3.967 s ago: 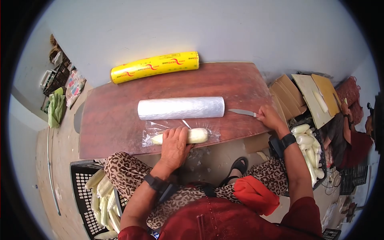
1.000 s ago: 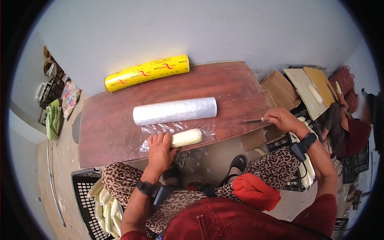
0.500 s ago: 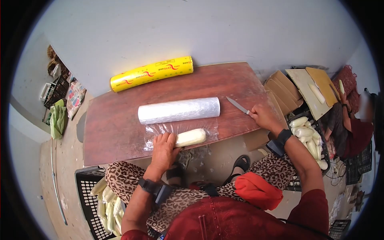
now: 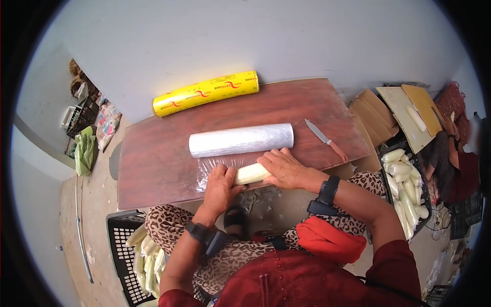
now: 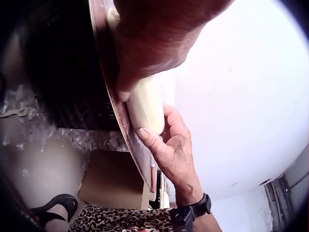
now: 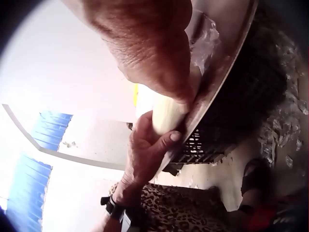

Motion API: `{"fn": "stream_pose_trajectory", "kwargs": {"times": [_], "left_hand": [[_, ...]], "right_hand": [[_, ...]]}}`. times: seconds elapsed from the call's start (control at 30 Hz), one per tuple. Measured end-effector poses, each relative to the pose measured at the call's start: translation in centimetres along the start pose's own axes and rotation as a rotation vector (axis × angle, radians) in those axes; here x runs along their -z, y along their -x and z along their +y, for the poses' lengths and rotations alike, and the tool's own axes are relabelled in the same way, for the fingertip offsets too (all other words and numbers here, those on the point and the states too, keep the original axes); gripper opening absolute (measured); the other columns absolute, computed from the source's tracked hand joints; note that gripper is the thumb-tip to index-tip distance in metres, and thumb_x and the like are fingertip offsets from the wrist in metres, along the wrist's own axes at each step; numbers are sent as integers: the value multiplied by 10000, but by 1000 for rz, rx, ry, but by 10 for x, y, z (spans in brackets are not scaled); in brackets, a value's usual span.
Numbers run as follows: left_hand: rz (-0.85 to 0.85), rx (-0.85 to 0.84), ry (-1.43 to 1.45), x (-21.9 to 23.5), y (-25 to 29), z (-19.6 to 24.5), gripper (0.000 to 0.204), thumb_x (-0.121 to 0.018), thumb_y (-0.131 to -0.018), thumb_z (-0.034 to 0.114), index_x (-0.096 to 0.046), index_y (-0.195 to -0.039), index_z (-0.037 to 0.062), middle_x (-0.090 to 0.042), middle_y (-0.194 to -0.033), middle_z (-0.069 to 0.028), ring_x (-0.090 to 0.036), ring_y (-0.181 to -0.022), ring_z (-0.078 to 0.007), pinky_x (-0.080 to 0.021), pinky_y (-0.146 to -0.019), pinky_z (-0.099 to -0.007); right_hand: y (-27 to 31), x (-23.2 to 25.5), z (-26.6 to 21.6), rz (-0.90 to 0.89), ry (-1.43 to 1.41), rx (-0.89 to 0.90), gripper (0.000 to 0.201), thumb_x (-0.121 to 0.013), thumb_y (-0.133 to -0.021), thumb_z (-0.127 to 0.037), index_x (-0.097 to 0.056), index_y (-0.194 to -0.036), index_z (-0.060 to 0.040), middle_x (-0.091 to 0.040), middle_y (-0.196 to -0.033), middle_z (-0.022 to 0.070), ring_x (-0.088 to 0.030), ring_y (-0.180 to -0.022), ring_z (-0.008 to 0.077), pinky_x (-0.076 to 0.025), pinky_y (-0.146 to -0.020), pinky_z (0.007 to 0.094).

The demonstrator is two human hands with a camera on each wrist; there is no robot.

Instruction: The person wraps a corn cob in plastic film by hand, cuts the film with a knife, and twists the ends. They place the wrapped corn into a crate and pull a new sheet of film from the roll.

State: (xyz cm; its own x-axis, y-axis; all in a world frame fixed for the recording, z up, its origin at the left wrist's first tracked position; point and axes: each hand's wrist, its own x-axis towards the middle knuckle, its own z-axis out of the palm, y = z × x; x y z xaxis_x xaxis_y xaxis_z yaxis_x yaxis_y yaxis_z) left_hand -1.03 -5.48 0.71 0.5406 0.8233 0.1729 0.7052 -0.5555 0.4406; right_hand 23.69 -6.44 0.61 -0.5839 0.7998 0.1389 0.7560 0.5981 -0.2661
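Note:
A pale ear of corn (image 4: 251,174) lies crosswise near the table's front edge, on a sheet of clear film (image 4: 203,173) drawn from a roll of cling film (image 4: 240,140). My left hand (image 4: 220,188) grips its left end, and my right hand (image 4: 284,169) holds the right end. In the left wrist view the right thumb and fingers (image 5: 176,124) curl round the tip of the corn. The right wrist view has the left hand (image 6: 147,147) round the other end. A knife (image 4: 323,136) rests on the table to the right of the roll, blade pointing away.
A yellow-wrapped roll (image 4: 207,93) lies along the back edge of the table (image 4: 148,153). Black crates of pale ears, one at left (image 4: 118,235) and one at right (image 4: 427,187), flank the seat. Another person (image 4: 463,174) sits at far right near cardboard (image 4: 371,117).
My right hand has put the knife down on the table and moved left onto the corn's right end. My left hand stays on the left end.

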Motion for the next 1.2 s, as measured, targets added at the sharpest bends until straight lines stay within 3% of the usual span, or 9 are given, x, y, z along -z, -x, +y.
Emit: {"fn": "stream_pose_trajectory", "kwargs": {"times": [0.1, 0.3, 0.4, 0.5, 0.67, 0.77, 0.87, 1.03, 1.2], "left_hand": [[-85, -32, -109, 5, -6, -4, 507, -792, -700, 214, -564, -1122, 50, -546, -964, -130, -531, -931, -324, -437, -820, -447], [-64, -91, -333, 12, -14, 19, 637, -769, -736, 265, -488, -1241, -3, -560, -1122, -163, -512, -1035, -343, -410, -904, -453], [77, -256, -235, 1, -19, 30, 670, -761, -744, 269, -464, -1264, -31, -514, -1217, -188, -496, -1088, -352, -404, -931, -455], [0, -189, -109, -16, -20, 34, 673, -764, -736, 260, -462, -1264, -28, -480, -1239, -195, -495, -1093, -356, -401, -942, -454], [29, -190, -130, -17, -30, 32, 621, -784, -698, 254, -478, -1181, 13, -522, -1084, -144, -514, -1014, -317, -415, -867, -423], [4, -148, -121, -17, -34, 30, 652, -804, -674, 239, -491, -1199, 11, -537, -1101, -148, -526, -1021, -333, -431, -865, -430], [-1, -142, -148, -22, -37, 24, 634, -806, -666, 245, -501, -1177, 25, -541, -1063, -126, -530, -990, -317, -436, -839, -423], [6, -201, -132, -20, -33, 22, 563, -789, -687, 254, -527, -1134, 33, -549, -1010, -98, -530, -956, -296, -435, -815, -418], [-135, -192, -90, -15, -22, 27, 585, -784, -706, 276, -539, -1178, 34, -568, -1042, -114, -534, -1004, -319, -435, -855, -424]], "right_hand": [[-2, 3, 5, -10, -59, 16, 487, -709, -798, -316, -481, -1141, -56, -528, -1044, 118, -483, -1014, 284, -335, -850, 421], [-3, -2, 9, -29, -105, -6, 432, -671, -823, -312, -480, -1112, -55, -539, -1028, 137, -495, -1010, 305, -346, -849, 437], [-5, -3, 8, -26, -100, -12, 421, -655, -832, -304, -482, -1125, -56, -541, -1039, 134, -499, -1018, 308, -352, -852, 444], [-5, 1, 8, -46, -138, -43, 399, -633, -851, -301, -497, -1139, -60, -545, -1075, 134, -506, -1071, 314, -360, -873, 461], [-16, 18, 6, -106, -239, -215, 381, -586, -908, -292, -513, -1188, -44, -557, -1207, 162, -500, -1199, 337, -377, -922, 529], [-31, 16, 15, -53, -277, -273, 412, -601, -905, -262, -504, -1227, -23, -602, -1077, 136, -561, -1057, 329, -390, -885, 507], [-37, 21, 16, 43, -275, -288, 351, -571, -928, -230, -517, -1214, -33, -621, -1017, 120, -585, -1017, 316, -399, -883, 479], [-45, 29, 25, 90, -257, -295, 337, -573, -917, -201, -524, -1213, -48, -618, -1019, 114, -585, -1021, 303, -400, -885, 462], [-55, 29, 33, 106, -205, -300, 357, -583, -889, -162, -522, -1227, -62, -611, -1054, 110, -572, -1059, 289, -393, -899, 469]]}}
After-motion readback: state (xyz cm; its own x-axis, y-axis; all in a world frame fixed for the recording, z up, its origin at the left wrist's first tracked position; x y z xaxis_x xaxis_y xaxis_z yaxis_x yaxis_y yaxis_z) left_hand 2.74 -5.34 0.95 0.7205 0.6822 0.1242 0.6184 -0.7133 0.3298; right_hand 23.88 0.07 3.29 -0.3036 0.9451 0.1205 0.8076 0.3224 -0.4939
